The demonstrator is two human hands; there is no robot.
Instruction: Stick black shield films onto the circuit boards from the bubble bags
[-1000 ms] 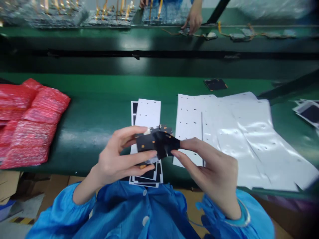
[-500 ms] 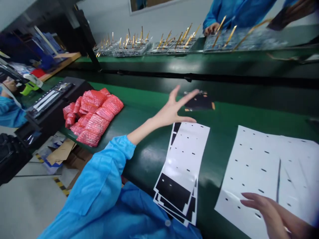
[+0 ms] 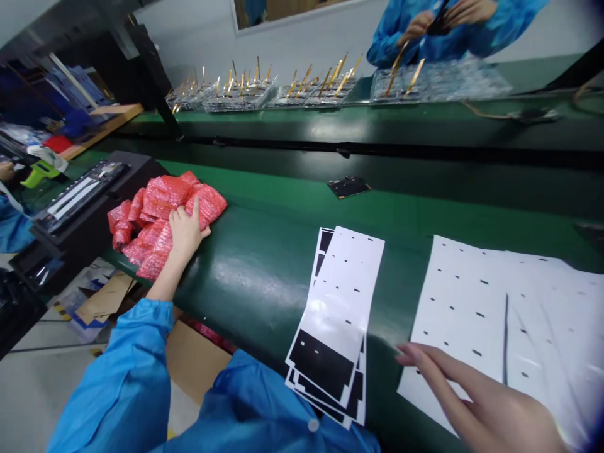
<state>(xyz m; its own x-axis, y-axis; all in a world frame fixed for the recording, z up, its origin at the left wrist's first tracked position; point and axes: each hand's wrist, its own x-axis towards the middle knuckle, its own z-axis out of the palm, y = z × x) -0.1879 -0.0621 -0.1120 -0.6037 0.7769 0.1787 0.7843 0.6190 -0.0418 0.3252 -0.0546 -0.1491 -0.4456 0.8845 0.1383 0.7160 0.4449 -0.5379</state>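
Observation:
My left hand (image 3: 185, 230) rests on a heap of red bubble-wrap bags (image 3: 158, 214) at the left of the green belt, fingers laid over the top bag. My right hand (image 3: 476, 402) lies flat with fingers stretched on the near edge of the white backing sheets (image 3: 509, 314) at the right. A stack of white sheets with black patches (image 3: 337, 327) sits between the hands. A small black flexible part (image 3: 349, 186) lies alone farther back on the belt.
The green belt (image 3: 264, 264) runs left to right. A black machine (image 3: 80, 201) stands at the left beyond the bags. Clear trays with gold strips (image 3: 292, 88) line the far bench, where another person's hands (image 3: 443, 16) in blue sleeves work.
My left hand let go of the black part on the belt farther back, then swung left onto the red bags. My right hand dropped flat onto the white sheets. The view turned left.

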